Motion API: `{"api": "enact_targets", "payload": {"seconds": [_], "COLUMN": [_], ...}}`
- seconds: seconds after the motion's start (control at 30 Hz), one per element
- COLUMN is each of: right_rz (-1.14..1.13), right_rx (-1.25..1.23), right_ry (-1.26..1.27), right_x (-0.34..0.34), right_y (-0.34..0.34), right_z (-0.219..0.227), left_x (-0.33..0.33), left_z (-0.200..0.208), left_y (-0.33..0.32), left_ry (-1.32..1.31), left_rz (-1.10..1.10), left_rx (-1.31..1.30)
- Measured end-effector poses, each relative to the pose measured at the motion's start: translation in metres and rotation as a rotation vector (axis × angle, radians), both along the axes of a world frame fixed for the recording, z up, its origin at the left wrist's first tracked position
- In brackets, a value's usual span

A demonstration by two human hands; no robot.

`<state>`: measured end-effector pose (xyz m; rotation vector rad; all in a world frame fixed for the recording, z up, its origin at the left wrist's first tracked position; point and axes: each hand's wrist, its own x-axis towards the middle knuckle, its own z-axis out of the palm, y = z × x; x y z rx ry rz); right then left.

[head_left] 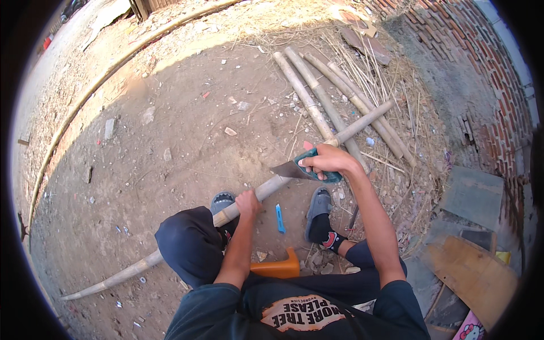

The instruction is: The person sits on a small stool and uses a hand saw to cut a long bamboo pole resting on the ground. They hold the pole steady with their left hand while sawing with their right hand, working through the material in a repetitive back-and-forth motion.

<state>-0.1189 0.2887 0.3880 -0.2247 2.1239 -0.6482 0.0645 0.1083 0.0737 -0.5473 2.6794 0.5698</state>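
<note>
A long bamboo pole (pixel 269 187) runs diagonally from the lower left, over my left leg, to the upper right, where it lies across other poles. My left hand (pixel 247 203) is closed around it near my left knee. In my right hand (pixel 328 160) is a handsaw (pixel 290 169) with a teal handle. Its short visible blade points left and lies against the pole's middle; how deep the teeth sit cannot be seen. A light blue utility knife (pixel 280 219) lies on the dirt between my sandalled feet.
Several cut bamboo poles (pixel 306 97) lie ahead to the right, beside dry straw. An orange plastic stool (pixel 280 267) is beneath me. Wooden boards (pixel 470 277) lean at the lower right, near a brick wall (pixel 481 73). A very long pole (pixel 85 105) curves along the left.
</note>
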Motion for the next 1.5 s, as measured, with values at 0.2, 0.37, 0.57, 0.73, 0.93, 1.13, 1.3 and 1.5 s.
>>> {"api": "enact_targets", "payload": {"seconds": [0.2,0.37,0.57,0.73,0.93,1.13,1.3,1.5], "right_rz": [-0.106,0.023,-0.176,-0.442,-0.404,0.152,-0.099,-0.679], "right_rx": [-0.014,0.026,-0.175,-0.267,-0.182,-0.089,-0.440,-0.957], "right_ry": [-0.209,-0.027,-0.123,-0.073,0.344,0.679,0.562,0.435], "right_x": [-0.081,-0.078,-0.068,-0.116,-0.149,-0.074,-0.056,0.007], "right_y": [-0.032,-0.061,-0.037,-0.014,-0.061,-0.160,-0.096,0.052], "right_z": [-0.001,0.007,-0.009,-0.011,-0.049,0.014,0.091,0.114], "left_x": [-0.004,0.004,0.017,0.017,0.012,0.009,-0.001,-0.035], "left_z": [0.001,-0.009,-0.022,-0.009,-0.007,0.006,-0.022,-0.063], "left_y": [0.009,0.011,0.015,0.017,0.025,0.012,-0.026,-0.077], "left_ry": [0.076,0.102,0.099,0.058,0.106,-0.039,-0.245,-0.554], "left_rz": [0.030,-0.006,-0.015,-0.044,-0.064,-0.055,-0.087,-0.213], "left_rx": [-0.040,-0.053,-0.066,-0.016,-0.012,0.016,0.111,0.634]}}
